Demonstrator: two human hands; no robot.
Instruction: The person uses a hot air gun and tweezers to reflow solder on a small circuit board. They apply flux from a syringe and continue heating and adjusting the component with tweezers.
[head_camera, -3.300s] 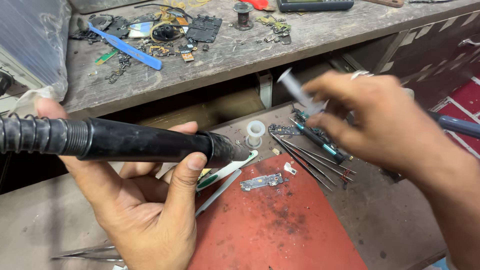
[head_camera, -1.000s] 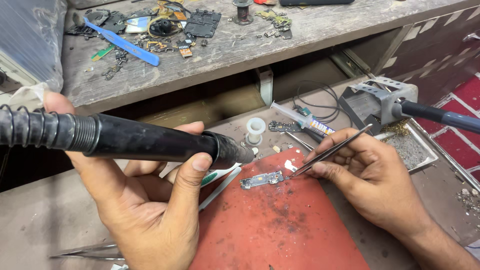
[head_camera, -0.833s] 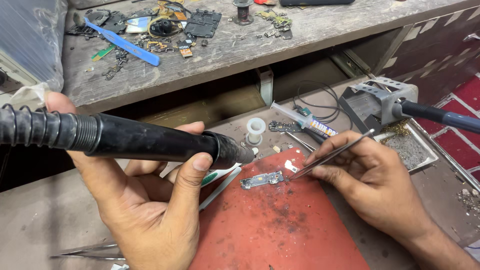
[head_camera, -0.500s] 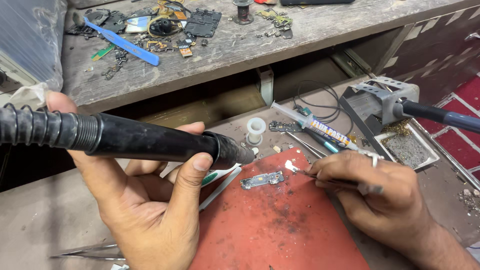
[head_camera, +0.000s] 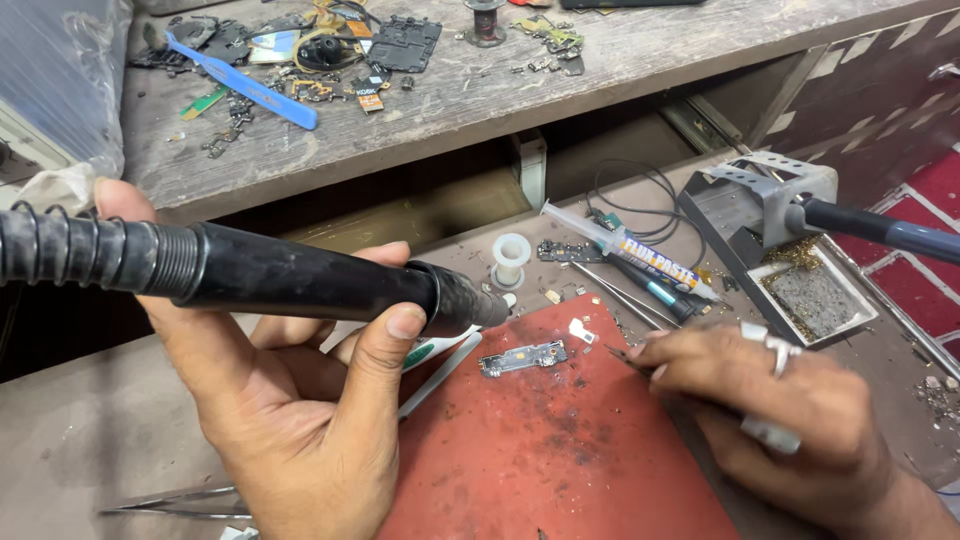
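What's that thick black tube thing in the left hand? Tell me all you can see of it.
The black handpiece is a long, scuffed, matte round barrel held nearly level in the left hand. Its right end narrows to a dark nozzle just above the red mat, aimed at the small circuit board. Its left end joins a ribbed hose leaving the picture.

I'm looking down at a grey, scuffed workbench (head_camera: 80, 470) with a red mat (head_camera: 560, 450) lying between my two hands. On the mat, just ahead of my right hand (head_camera: 770, 420), sits a small circuit board (head_camera: 523, 357). Past that hand lie a syringe (head_camera: 630, 250), a white spool (head_camera: 511, 258) and a soldering-iron stand (head_camera: 770, 195). Spare tweezers (head_camera: 180, 500) lie near my left hand (head_camera: 290, 400). The raised wooden shelf (head_camera: 620, 60) behind carries a blue pry tool (head_camera: 245, 85) and scattered phone parts (head_camera: 400, 45).
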